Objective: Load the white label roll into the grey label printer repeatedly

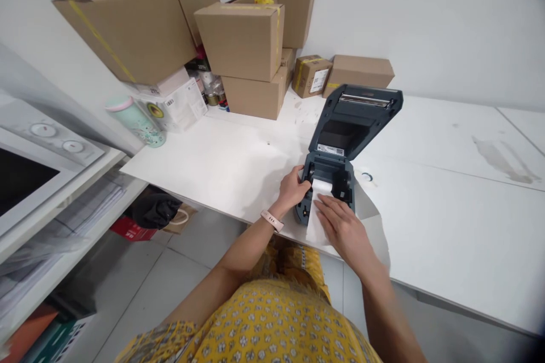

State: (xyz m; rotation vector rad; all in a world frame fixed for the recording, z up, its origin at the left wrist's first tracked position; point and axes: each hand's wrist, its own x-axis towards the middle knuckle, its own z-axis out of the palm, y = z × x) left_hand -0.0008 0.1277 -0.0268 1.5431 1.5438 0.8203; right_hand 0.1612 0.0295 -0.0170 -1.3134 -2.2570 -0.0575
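In the head view, a label printer point(336, 144) is seen at the centre of the frame, lid raised, at the near edge of the tabletop point(426, 210). Its paper strip point(314, 231) runs lengthwise toward the lower frame. The right hand point(343, 229) is laid flat and open upon the strip. The left hand point(293, 187) is curled around the printer's left wall.

Light: bright and even across your white table point(447, 227), no hard glare.
Shadows: one soft grey patch lies left of the printer point(344, 147).
Distortion: you see the table's edges bow; the view's right corners darken.
Focus: the shelf point(63, 193) at left smears.
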